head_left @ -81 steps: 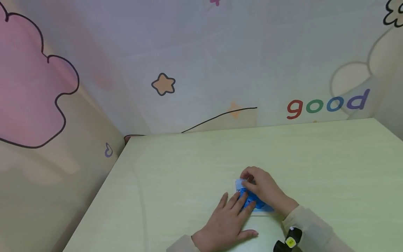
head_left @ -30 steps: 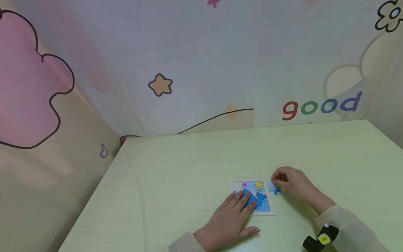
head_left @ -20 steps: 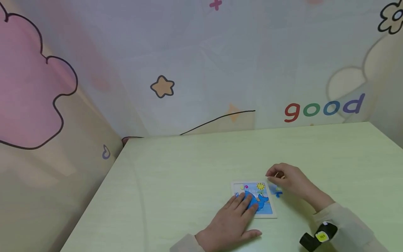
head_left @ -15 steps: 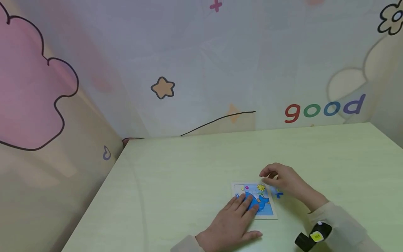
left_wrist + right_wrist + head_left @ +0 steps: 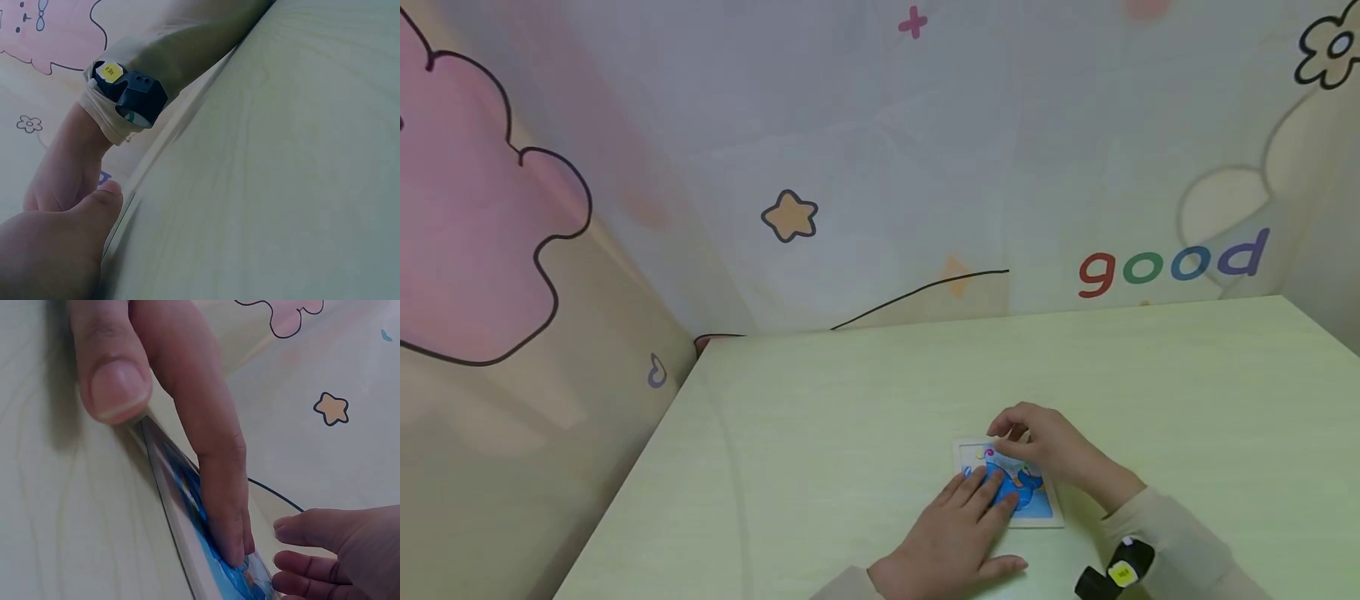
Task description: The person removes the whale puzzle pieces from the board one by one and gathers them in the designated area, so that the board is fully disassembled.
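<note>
A square jigsaw puzzle [image 5: 1037,509] of a blue whale lies in a pale frame on the table. A pale bare patch shows at its far left corner. My left hand [image 5: 953,533] rests on it with straight, spread fingers, the thumb out to the side. In the right wrist view, that hand's long finger [image 5: 215,450] presses on the picture. Above the puzzle's far edge hovers my right hand [image 5: 1052,446], fingers loosely bent. Its thumb and fingertips [image 5: 297,562] stand apart in the right wrist view, and no piece shows between them. The loose puzzle piece is hidden behind this hand.
The pale green table [image 5: 850,400] stretches out around the puzzle. Behind it stands a wall with printed shapes, including a star [image 5: 790,217] and the word good [image 5: 1172,262]. A black wrist camera [image 5: 1116,571] sits at my right cuff.
My right hand lets go of a loose puzzle piece right of the frame, then moves left over the puzzle's far edge. The left hand stays on the puzzle.
</note>
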`<action>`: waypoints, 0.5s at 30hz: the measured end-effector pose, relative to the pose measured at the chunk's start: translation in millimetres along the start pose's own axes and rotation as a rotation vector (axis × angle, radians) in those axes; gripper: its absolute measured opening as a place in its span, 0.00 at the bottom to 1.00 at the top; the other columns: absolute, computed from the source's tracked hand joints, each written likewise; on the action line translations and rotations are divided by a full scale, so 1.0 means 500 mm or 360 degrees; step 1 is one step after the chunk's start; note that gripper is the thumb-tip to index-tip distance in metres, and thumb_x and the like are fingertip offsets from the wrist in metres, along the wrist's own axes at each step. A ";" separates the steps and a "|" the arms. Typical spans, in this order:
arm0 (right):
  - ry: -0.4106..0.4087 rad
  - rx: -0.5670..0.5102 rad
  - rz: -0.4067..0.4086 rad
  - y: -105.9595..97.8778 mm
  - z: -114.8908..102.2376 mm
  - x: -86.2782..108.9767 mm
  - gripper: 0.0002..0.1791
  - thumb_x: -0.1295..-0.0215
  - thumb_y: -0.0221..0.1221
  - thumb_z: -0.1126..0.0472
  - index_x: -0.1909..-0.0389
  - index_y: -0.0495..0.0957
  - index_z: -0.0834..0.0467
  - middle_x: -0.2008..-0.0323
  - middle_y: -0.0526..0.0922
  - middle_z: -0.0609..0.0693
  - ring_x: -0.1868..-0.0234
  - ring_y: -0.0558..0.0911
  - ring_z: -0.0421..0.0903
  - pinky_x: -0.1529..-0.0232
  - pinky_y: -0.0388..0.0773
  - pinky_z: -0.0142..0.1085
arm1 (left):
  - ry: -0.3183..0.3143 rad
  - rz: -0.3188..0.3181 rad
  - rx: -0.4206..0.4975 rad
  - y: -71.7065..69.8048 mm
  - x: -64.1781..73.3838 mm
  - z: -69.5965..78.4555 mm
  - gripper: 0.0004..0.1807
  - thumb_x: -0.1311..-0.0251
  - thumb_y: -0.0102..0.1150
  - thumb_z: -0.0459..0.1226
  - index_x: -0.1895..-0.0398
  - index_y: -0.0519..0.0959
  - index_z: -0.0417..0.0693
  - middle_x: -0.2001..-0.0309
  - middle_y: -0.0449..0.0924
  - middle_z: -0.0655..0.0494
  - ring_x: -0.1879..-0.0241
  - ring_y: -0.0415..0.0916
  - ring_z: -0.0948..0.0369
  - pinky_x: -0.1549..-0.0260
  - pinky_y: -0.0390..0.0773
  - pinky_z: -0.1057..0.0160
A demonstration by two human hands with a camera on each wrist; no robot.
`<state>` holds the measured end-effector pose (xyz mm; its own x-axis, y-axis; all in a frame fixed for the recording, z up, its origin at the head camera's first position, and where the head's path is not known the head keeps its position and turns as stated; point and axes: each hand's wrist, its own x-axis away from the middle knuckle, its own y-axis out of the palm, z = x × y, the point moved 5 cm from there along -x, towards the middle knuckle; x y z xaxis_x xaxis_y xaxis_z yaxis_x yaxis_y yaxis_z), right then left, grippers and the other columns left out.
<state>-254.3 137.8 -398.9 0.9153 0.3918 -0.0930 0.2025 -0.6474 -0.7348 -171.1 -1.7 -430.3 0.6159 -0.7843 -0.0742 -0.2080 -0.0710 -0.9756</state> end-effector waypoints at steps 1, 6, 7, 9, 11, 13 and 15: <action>-0.0015 -0.0001 -0.0006 0.006 -0.001 -0.001 0.07 0.38 0.63 0.61 0.60 0.81 0.58 0.63 0.81 0.48 0.64 0.78 0.40 0.62 0.76 0.32 | 0.0002 0.0006 0.0006 0.001 0.001 0.000 0.37 0.30 0.27 0.63 0.27 0.60 0.53 0.26 0.57 0.52 0.26 0.53 0.56 0.30 0.60 0.59; -0.0081 0.0006 -0.0018 0.027 -0.004 -0.001 0.06 0.38 0.63 0.61 0.61 0.80 0.57 0.64 0.79 0.47 0.66 0.76 0.38 0.65 0.74 0.29 | 0.0012 0.0037 0.0005 0.004 0.003 0.001 0.37 0.30 0.29 0.63 0.27 0.60 0.52 0.26 0.57 0.50 0.26 0.54 0.55 0.31 0.61 0.59; -0.0086 0.0018 -0.0019 0.030 -0.004 -0.001 0.06 0.38 0.63 0.61 0.61 0.80 0.56 0.65 0.78 0.46 0.66 0.75 0.37 0.65 0.73 0.29 | 0.0012 0.0040 0.0004 0.004 0.004 0.001 0.37 0.30 0.29 0.63 0.27 0.60 0.52 0.26 0.56 0.50 0.26 0.54 0.55 0.31 0.61 0.59; -0.0085 0.0043 -0.0013 0.035 -0.004 0.000 0.05 0.38 0.63 0.61 0.62 0.81 0.55 0.65 0.77 0.46 0.67 0.74 0.37 0.66 0.72 0.29 | 0.0016 0.0036 0.0014 0.005 0.004 0.001 0.37 0.30 0.29 0.63 0.27 0.59 0.52 0.25 0.55 0.50 0.25 0.52 0.55 0.31 0.61 0.59; -0.0099 0.0087 0.0002 0.037 -0.006 0.000 0.04 0.38 0.63 0.61 0.63 0.81 0.54 0.64 0.76 0.46 0.66 0.72 0.37 0.65 0.72 0.30 | 0.0020 0.0031 0.0012 0.006 0.004 0.001 0.37 0.30 0.29 0.63 0.27 0.59 0.52 0.25 0.55 0.50 0.25 0.52 0.56 0.30 0.60 0.59; -0.0120 0.0125 0.0021 0.038 -0.007 0.000 0.03 0.38 0.63 0.61 0.64 0.82 0.53 0.63 0.76 0.46 0.65 0.72 0.38 0.64 0.72 0.31 | 0.0022 0.0023 0.0010 0.006 0.003 0.000 0.37 0.30 0.28 0.63 0.27 0.58 0.53 0.25 0.54 0.51 0.25 0.51 0.56 0.30 0.59 0.59; -0.0146 0.0156 0.0037 0.039 -0.009 -0.001 0.03 0.39 0.63 0.62 0.64 0.82 0.52 0.62 0.75 0.46 0.63 0.71 0.39 0.62 0.72 0.32 | 0.0024 0.0024 0.0007 0.005 0.004 -0.001 0.37 0.30 0.28 0.63 0.27 0.59 0.53 0.25 0.55 0.51 0.25 0.50 0.56 0.30 0.59 0.59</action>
<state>-249.1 122.2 -410.2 0.8828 0.4385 -0.1685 0.1425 -0.5918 -0.7934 -170.7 -3.5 -432.8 0.6013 -0.7944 -0.0857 -0.2136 -0.0564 -0.9753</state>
